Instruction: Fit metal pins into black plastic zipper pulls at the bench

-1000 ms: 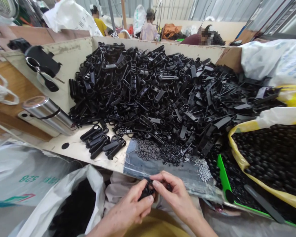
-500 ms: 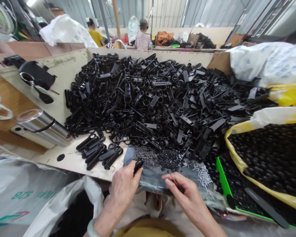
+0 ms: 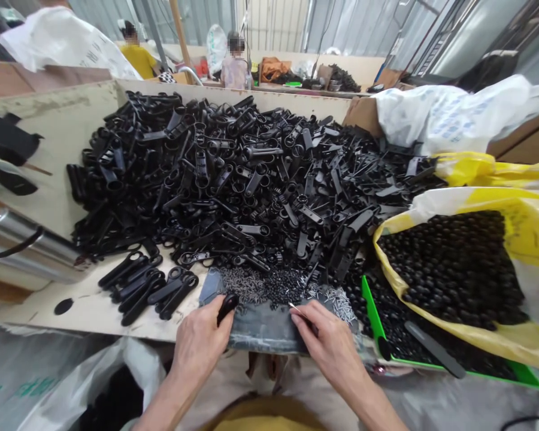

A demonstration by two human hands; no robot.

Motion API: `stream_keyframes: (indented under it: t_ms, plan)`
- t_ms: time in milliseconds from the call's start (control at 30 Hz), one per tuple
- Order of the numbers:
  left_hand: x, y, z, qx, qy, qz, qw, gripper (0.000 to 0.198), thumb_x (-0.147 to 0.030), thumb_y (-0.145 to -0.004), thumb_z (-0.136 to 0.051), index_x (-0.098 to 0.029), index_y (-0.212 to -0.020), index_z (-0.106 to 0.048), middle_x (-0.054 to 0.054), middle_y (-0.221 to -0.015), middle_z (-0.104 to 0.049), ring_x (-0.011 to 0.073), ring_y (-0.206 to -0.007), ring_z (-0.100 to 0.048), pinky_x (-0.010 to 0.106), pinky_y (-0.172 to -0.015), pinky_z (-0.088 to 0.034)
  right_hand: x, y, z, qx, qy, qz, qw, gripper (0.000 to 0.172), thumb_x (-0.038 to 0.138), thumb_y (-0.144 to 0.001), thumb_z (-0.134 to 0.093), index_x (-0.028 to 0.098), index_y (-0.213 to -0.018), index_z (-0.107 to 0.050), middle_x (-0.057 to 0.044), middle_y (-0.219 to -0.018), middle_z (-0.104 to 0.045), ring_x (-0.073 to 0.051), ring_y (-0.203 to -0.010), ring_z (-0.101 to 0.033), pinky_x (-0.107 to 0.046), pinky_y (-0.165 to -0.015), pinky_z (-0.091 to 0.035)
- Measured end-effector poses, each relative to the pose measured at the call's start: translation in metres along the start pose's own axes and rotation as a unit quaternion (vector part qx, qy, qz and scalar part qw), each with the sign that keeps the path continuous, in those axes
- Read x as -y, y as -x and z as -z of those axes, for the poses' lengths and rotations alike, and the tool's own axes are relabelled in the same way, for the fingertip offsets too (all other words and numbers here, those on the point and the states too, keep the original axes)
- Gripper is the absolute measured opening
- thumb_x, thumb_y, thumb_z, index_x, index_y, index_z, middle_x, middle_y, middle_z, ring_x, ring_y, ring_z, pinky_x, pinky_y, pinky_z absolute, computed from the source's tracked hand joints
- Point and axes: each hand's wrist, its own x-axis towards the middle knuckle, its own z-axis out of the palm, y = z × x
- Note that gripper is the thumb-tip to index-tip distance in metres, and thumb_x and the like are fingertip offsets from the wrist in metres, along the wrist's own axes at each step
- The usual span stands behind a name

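Observation:
My left hand point(image 3: 203, 332) is closed around a black plastic handle piece point(image 3: 227, 306), its rounded end showing past the thumb. To its right, my right hand point(image 3: 326, 329) pinches a thin metal-tipped tool point(image 3: 296, 308); the tip points left and most of the tool is hidden in the fingers. Both hands are over the near edge of a dark mat point(image 3: 265, 323). On the mat lie small brown-grey pieces point(image 3: 242, 286), small black pieces point(image 3: 284, 287) and silver pins point(image 3: 341, 304). Several black handle pieces point(image 3: 139, 281) lie left of my left hand.
A large heap of black plastic parts point(image 3: 215, 173) fills the bench behind the mat. At right are a yellow-and-white sack point(image 3: 390, 251) of black balls and a green tray point(image 3: 372, 311). A steel flask point(image 3: 36, 245) lies left. Two people sit in the background.
The view has swung to the right, so the scene sits further left. The black handle piece and the thin tool are still in my hands; the tool's bright tip now shows more clearly.

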Motion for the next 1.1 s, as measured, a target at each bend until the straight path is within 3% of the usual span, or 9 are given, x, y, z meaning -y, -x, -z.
stream_keyframes:
  t_ms: [167,400,500,633,867,1100]
  plan:
    - [-0.005,0.003,0.003,0.015,-0.007,0.003,1.000,0.025,-0.029,-0.099,-0.054,-0.024,-0.117,-0.071,0.009,-0.093,-0.081,0.0304,-0.090,-0.076,0.032,-0.072,-0.045,0.009,-0.012,-0.018,-0.027,0.057,0.013,0.998,0.037,0.037,-0.111,-0.039,0.022,-0.101,-0.071,-0.005,-0.089,-0.070,-0.018,-0.076,-0.072,-0.027,-0.068,-0.052]
    - [0.003,0.007,0.008,0.010,0.034,-0.004,0.999,0.020,-0.027,-0.098,-0.054,-0.026,-0.108,-0.072,0.004,-0.089,-0.081,0.0265,-0.089,-0.076,0.030,-0.072,-0.046,0.009,-0.012,-0.021,-0.033,0.066,0.033,0.997,0.040,0.041,-0.112,-0.036,0.022,-0.095,-0.067,-0.004,-0.086,-0.067,-0.017,-0.071,-0.070,-0.026,-0.065,-0.050]
    - [-0.004,0.011,0.003,-0.014,0.031,-0.037,0.999,0.017,-0.029,-0.098,-0.056,-0.026,-0.095,-0.072,0.001,-0.082,-0.080,0.0251,-0.081,-0.076,0.030,-0.067,-0.045,0.008,-0.010,-0.020,-0.031,0.063,0.038,0.997,0.043,0.042,-0.113,-0.034,0.022,-0.091,-0.065,-0.004,-0.085,-0.066,-0.016,-0.071,-0.069,-0.025,-0.066,-0.049]
    - [-0.011,0.011,-0.011,-0.070,-0.021,-0.107,0.991,0.015,-0.021,-0.094,-0.061,-0.026,-0.101,-0.074,0.000,-0.090,-0.082,0.0261,-0.078,-0.076,0.033,-0.068,-0.047,0.006,-0.009,-0.020,-0.029,0.045,0.034,0.998,0.043,0.040,-0.113,-0.033,0.022,-0.091,-0.066,-0.004,-0.086,-0.066,-0.017,-0.072,-0.069,-0.026,-0.067,-0.050]
    - [-0.007,0.004,-0.020,-0.084,-0.029,-0.152,0.984,0.025,-0.011,-0.091,-0.057,-0.022,-0.106,-0.073,0.005,-0.090,-0.082,0.0268,-0.080,-0.076,0.035,-0.073,-0.047,0.010,-0.007,-0.017,-0.035,-0.103,-0.006,0.994,0.027,0.033,-0.106,-0.050,0.024,-0.094,-0.073,-0.003,-0.089,-0.070,-0.018,-0.076,-0.067,-0.026,-0.070,-0.049]
    - [-0.011,0.000,-0.012,-0.067,-0.015,-0.183,0.981,0.021,-0.010,-0.087,-0.058,-0.022,-0.094,-0.074,0.005,-0.079,-0.080,0.0273,-0.074,-0.075,0.037,-0.076,-0.045,0.018,-0.007,-0.021,-0.044,-0.276,-0.107,0.954,0.022,0.039,-0.094,-0.067,0.022,-0.085,-0.079,-0.001,-0.074,-0.068,-0.016,-0.065,-0.055,-0.026,-0.063,-0.043]
